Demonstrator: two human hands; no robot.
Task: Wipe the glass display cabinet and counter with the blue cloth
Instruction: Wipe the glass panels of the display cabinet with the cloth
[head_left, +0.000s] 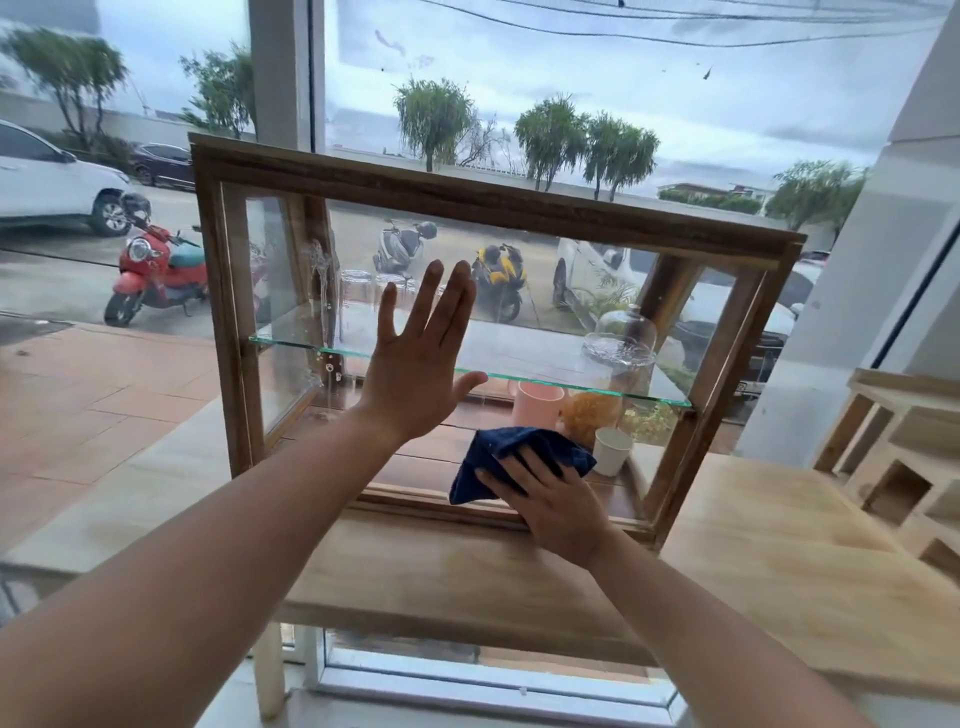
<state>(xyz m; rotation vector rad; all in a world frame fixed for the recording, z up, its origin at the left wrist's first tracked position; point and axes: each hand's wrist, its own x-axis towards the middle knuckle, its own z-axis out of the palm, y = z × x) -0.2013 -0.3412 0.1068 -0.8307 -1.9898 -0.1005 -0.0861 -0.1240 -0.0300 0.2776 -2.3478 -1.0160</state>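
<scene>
Head view: blue cloth (511, 457) pressed by right hand (556, 512) at wood-framed glass display cabinet (467, 192) front's 6 o'clock; left hand (415, 364) splayed, empty; streaks remain at 9 o'clock, pale wooden counter (779, 561) seemingly unwiped.

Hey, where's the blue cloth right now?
The dark blue cloth is low and right of centre in the head view, pressed by the right hand against the lower front of the wooden-framed glass display cabinet, near the small white cup.

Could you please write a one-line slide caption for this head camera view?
Right hand presses blue cloth low on the cabinet glass; left hand spread flat above.
</scene>
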